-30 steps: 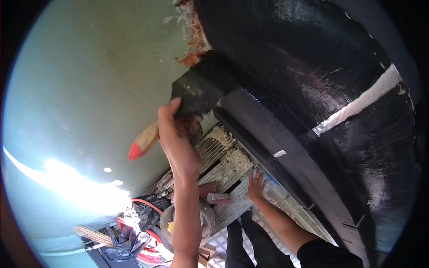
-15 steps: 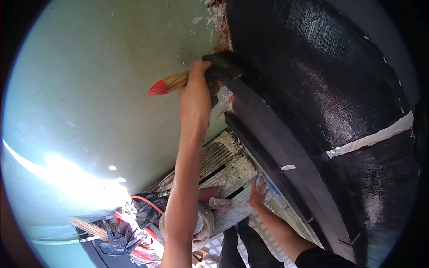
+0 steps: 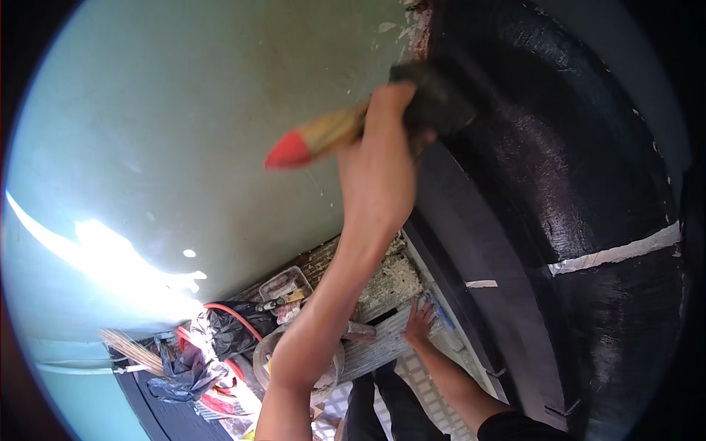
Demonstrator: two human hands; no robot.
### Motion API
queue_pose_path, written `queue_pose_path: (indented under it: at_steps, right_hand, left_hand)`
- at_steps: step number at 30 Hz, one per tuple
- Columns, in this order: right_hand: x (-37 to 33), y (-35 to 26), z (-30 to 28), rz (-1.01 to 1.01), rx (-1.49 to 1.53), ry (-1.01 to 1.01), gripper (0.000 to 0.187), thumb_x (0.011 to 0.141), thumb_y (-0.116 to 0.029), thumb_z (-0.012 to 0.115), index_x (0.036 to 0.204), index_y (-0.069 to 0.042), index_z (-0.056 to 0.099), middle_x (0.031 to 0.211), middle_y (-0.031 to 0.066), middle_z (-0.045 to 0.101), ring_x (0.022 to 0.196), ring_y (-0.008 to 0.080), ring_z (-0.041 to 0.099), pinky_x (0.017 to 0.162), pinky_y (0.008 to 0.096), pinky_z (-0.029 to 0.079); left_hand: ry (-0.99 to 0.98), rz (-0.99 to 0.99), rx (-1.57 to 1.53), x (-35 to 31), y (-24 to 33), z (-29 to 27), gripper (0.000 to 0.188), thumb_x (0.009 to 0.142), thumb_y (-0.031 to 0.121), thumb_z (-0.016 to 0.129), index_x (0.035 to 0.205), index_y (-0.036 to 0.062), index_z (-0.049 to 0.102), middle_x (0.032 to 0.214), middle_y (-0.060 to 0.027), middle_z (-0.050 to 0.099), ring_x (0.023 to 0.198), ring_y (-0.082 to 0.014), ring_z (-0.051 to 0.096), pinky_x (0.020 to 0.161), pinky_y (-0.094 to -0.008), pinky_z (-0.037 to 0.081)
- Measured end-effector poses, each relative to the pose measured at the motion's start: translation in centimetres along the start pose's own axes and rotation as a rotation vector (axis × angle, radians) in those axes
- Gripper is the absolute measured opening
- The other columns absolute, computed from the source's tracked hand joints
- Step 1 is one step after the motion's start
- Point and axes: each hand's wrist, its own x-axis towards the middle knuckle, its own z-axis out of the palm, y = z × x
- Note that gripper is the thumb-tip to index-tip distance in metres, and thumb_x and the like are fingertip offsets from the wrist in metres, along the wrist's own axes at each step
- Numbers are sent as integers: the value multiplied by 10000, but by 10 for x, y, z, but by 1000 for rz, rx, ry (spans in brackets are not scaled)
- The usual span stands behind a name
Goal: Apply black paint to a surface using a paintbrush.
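Note:
My left hand (image 3: 379,165) is closed around a wide paintbrush (image 3: 331,136) with a wooden handle and a red tip. The brush's dark head is blurred and overlaps the edge of a curved, glossy black-painted surface (image 3: 544,147); I cannot tell whether it touches. Below, my right hand (image 3: 419,321) lies with fingers spread on a worn, paint-splashed wooden plank (image 3: 379,353), beside a blue strip. A pale, unpainted band (image 3: 618,250) crosses the black surface.
A pale green wall (image 3: 220,132) fills the left, with bright sunlight low on it. Near my left forearm are a round tub (image 3: 331,375), a pinkish cylinder (image 3: 360,332) and a clear tray (image 3: 287,281). A red hose (image 3: 234,317), plastic bags (image 3: 195,375) and thin sticks (image 3: 136,353) lie lower left.
My left hand has moved right with the paintbrush and appears larger, and the brush has come away from the peeling wall corner. My right hand still rests on the plank. The view has shifted slightly.

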Motion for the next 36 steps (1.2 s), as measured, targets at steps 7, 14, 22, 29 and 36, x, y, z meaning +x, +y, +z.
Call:
queue_pose_path:
  at_steps: [7,14,22,29,36]
  right_hand:
    - [-4,-8,-3,-3,-2,-25,1419,563,-410,893,1500,-153,-140,1536,282,-125,1419,478,38,1082,642,206]
    - [-6,-1,-4,-10,-19,32,1414,556,-413,894,1505,-137,-117,1533,292,-119,1418,486,28,1081,640,207]
    - [-5,-5,-4,-28,19,8,1421,553,-405,896,1502,-137,-127,1533,292,-117,1417,486,31,1086,644,184]
    - [-5,-2,-3,-32,37,42,1423,532,-386,909,1509,-149,-99,1535,290,-96,1412,497,32,1083,651,178]
    - [-10,-5,-8,-43,73,69,1410,524,-357,915,1513,-152,-68,1537,289,-73,1411,500,42,1073,661,193]
  left_hand:
    - [50,169,340,30,-26,13,356,886,346,521,799,13,611,633,-27,548,547,-90,460,503,-245,324]
    - [33,216,67,28,-1,16,364,911,305,507,888,-49,588,702,-88,575,638,-169,545,616,-307,436]
    - [155,-35,78,21,-47,7,340,884,401,543,806,71,570,646,2,498,567,-79,447,514,-232,322]
    - [7,109,-217,29,6,31,329,902,371,529,784,66,561,614,1,510,463,-70,358,432,-230,242]
    - [164,-77,16,-21,-32,-10,344,907,371,556,810,42,592,663,-13,548,566,-74,428,518,-233,306]
